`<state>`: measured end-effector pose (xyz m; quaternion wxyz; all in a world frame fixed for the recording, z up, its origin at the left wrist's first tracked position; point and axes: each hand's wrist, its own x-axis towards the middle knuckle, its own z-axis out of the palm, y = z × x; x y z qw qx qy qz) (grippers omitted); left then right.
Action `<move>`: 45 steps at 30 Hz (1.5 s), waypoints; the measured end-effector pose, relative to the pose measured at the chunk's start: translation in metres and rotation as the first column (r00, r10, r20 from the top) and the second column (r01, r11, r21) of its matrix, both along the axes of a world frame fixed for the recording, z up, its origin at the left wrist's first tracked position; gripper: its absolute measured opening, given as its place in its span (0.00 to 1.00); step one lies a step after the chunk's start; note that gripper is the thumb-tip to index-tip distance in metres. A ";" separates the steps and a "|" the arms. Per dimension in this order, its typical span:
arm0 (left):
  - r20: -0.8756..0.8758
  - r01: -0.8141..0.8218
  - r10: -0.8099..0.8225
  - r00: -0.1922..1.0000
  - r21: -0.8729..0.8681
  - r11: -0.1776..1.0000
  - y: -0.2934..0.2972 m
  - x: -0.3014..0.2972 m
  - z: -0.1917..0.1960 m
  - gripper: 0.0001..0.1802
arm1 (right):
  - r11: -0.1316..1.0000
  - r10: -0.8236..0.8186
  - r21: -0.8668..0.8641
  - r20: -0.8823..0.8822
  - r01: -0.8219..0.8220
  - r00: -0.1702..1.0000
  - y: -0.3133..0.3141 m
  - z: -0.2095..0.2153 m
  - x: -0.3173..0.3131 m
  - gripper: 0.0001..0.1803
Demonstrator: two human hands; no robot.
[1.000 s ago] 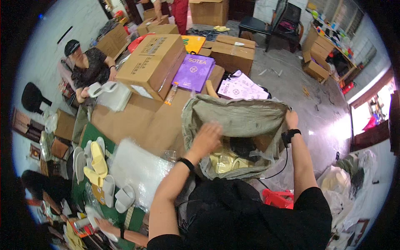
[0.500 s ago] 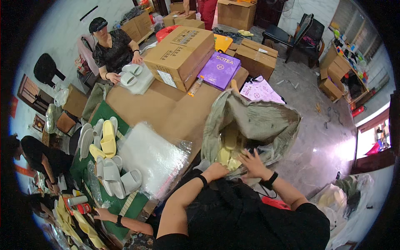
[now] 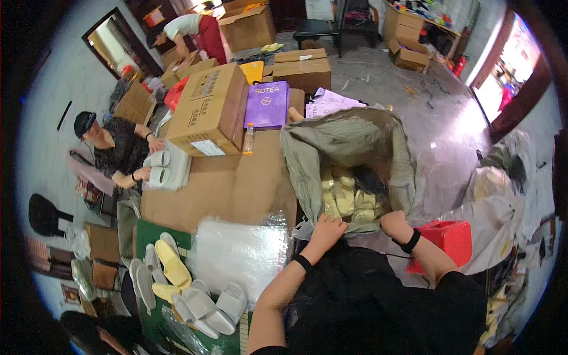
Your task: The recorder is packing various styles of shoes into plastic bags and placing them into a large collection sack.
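Observation:
A large grey-green woven sack (image 3: pixel 349 127) gapes open in front of me. Inside it lie several pale yellow slippers (image 3: pixel 345 198), apparently in clear wrapping. My left hand (image 3: pixel 328 232) is closed on the sack's near rim, at its left corner. At the near right corner, my right hand (image 3: pixel 394 223) grips the same rim with curled fingers. Just left of the sack, a stack of clear plastic bags (image 3: pixel 239 248) lies on the table. Grey slippers (image 3: pixel 204 310) and yellow slippers (image 3: pixel 173 264) rest on a green mat (image 3: pixel 155 232) further left.
A big cardboard carton (image 3: pixel 207 112), a purple box (image 3: pixel 266 105) and a small orange bottle (image 3: pixel 248 140) stand on the brown tabletop (image 3: pixel 207 183). A co-worker (image 3: pixel 112 148) handles grey slippers at the far left. A red plastic stool (image 3: pixel 449 239) stands right of my arm.
Both hands have moved from the slippers at the sack's mouth to its near rim. The yellow slippers now lie lower inside, and the sack is spread wider. The view has turned right.

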<state>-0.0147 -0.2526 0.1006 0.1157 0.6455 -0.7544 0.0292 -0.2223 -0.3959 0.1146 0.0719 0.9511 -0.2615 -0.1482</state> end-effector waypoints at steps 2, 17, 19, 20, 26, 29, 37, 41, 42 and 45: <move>0.041 0.005 -0.006 0.999 0.036 0.999 0.002 -0.008 -0.012 0.06 | 0.998 -0.063 -0.004 -0.115 0.063 0.991 -0.002 -0.022 -0.002 0.08; -0.679 -0.420 0.330 0.656 0.035 0.907 0.084 0.067 -0.068 0.20 | 0.052 0.755 0.893 0.259 -0.448 0.603 0.068 0.120 0.279 0.23; -0.978 -0.496 0.194 0.072 0.134 0.858 0.101 0.072 -0.069 0.26 | -0.144 0.815 0.843 0.398 -0.519 0.421 0.120 0.136 0.324 0.21; -0.921 -0.602 0.370 0.125 0.226 0.766 0.112 0.074 -0.064 0.26 | -0.313 0.737 0.757 0.575 -0.574 0.355 0.146 0.148 0.336 0.20; -0.236 -0.950 0.966 -0.109 0.311 -0.031 0.196 0.072 -0.024 0.29 | -0.547 0.728 0.758 0.640 -0.356 0.246 0.274 0.184 0.388 0.13; -0.289 -0.903 0.859 -0.422 0.045 -0.428 0.272 0.048 -0.061 0.34 | -0.663 0.599 0.739 0.618 -0.117 0.508 0.341 0.160 0.399 0.12; -0.273 -0.583 0.527 -0.805 0.195 -0.789 0.349 0.055 -0.057 0.33 | -0.327 0.672 0.884 0.466 -0.334 0.576 0.340 0.032 0.393 0.15; -0.421 -0.586 0.408 -0.810 0.588 -0.558 0.390 0.061 -0.076 0.27 | -0.133 0.701 0.935 0.323 -0.327 0.636 0.283 -0.031 0.365 0.14; -0.613 -0.708 0.358 -0.704 0.570 -0.416 0.401 0.061 -0.083 0.23 | -0.102 0.686 0.963 0.250 -0.250 0.683 0.274 -0.046 0.358 0.15; -0.911 -0.769 0.121 -0.394 0.255 -0.586 0.372 0.104 -0.045 0.22 | 0.059 0.683 0.981 0.096 -0.185 0.724 0.240 -0.057 0.348 0.19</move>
